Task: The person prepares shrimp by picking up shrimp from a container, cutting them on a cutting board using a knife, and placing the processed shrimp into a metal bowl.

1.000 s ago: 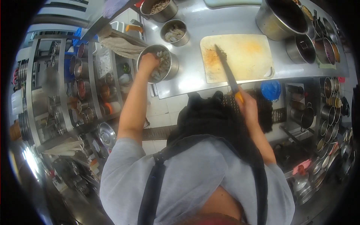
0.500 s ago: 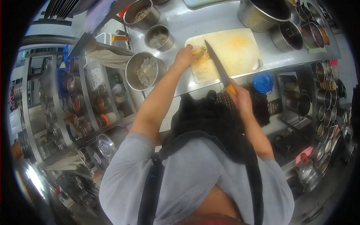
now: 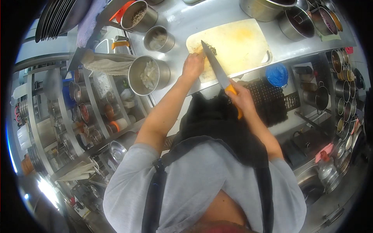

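A large chef's knife with an orange handle is in my right hand, fingers wrapped round the grip. Its blade slants across the left part of a pale cutting board, tip toward the far side. My left hand rests at the board's left edge, just left of the blade, with its fingers curled in. Whatever lies under those fingers is too hidden to name. Small dark greenish-brown chopped bits lie against the blade's right side near the tip. Yellow-orange stains mark the board.
Left of the board stand a metal pot with pale translucent pieces, a smaller pot and a pot of small chopped pieces. More metal pots are at the right. A blue round item sits below the counter's edge.
My left hand has drawn back nearer to me along the board's left edge. The knife has shifted slightly left, and dark chopped bits now show on its right side. The view has also shifted.
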Motion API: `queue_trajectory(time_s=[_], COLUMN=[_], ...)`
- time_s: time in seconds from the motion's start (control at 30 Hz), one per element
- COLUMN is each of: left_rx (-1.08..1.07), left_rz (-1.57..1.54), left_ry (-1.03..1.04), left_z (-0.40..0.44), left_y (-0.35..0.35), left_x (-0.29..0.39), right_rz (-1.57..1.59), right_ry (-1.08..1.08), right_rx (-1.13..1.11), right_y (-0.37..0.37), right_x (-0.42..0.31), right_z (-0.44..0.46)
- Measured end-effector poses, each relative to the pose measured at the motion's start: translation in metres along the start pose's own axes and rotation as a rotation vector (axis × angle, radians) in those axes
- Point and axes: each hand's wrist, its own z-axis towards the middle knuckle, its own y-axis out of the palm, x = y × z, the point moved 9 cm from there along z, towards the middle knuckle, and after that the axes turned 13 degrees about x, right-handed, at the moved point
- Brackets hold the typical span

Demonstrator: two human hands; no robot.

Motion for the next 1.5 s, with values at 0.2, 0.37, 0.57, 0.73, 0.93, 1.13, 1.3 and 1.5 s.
queue_trajectory(time_s=[0.2,0.37,0.57,0.73,0.93,1.13,1.3,1.5], left_rx=[0.056,0.09,-0.033,-0.033,-0.08,-0.074,-0.072,-0.085], left_rz=[-0.001,-0.025,-0.051,-0.046,0.05,-0.011,-0.017,-0.036], left_ry=[0.004,-0.014,-0.19,-0.275,-0.246,-0.283,-0.313,-0.41], left_z=[-0.005,-0.007,-0.008,-0.006,-0.004,0.001,0.017,0.034], left_y=[0.008,0.007,0.007,0.008,0.009,0.0,0.004,-0.018], left_x=[-0.004,-0.007,-0.005,-0.006,-0.002,0.0,0.003,-0.023], right_rz=[0.052,0.252,0.301,0.25,0.041,-0.099,-0.082,-0.111], right_ry=[-0.021,0.14,0.18,0.134,-0.199,-0.308,-0.329,-0.321], right_rx=[-0.016,-0.08,-0.11,-0.093,0.093,0.153,0.131,0.13], right_y=[0.005,0.001,0.005,0.019,0.001,-0.028,-0.026,-0.03], right_x=[0.003,0.019,0.014,0.017,0.01,-0.009,-0.015,-0.023], right_z=[-0.003,-0.034,-0.034,-0.025,-0.023,-0.033,-0.041,-0.042])
